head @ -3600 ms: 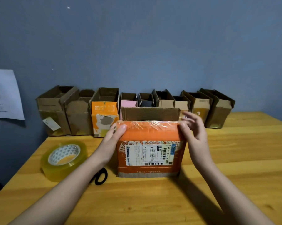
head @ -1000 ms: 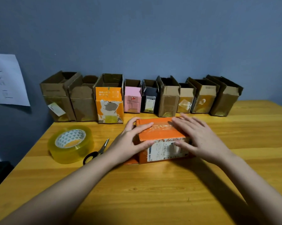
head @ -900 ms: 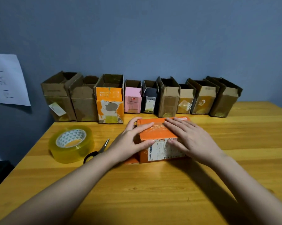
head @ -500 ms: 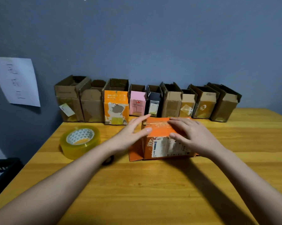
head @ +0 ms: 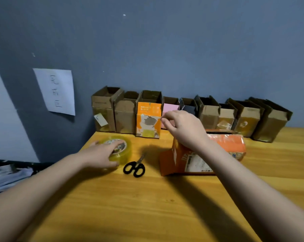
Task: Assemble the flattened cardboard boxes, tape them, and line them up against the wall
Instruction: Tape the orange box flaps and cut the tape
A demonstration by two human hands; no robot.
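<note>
Resting on the tape roll, left hand grips it; right hand apparently pinches tape, blurred.

I see the tape roll near the counter's left edge, scissors right of it, box further right, row of boxes along the back edge.

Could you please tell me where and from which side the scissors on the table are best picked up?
Take the scissors by the black handle loops, coming from above on the near side. They lie flat with the loops toward the person and the blades pointing away, clear of the tape roll.
</note>
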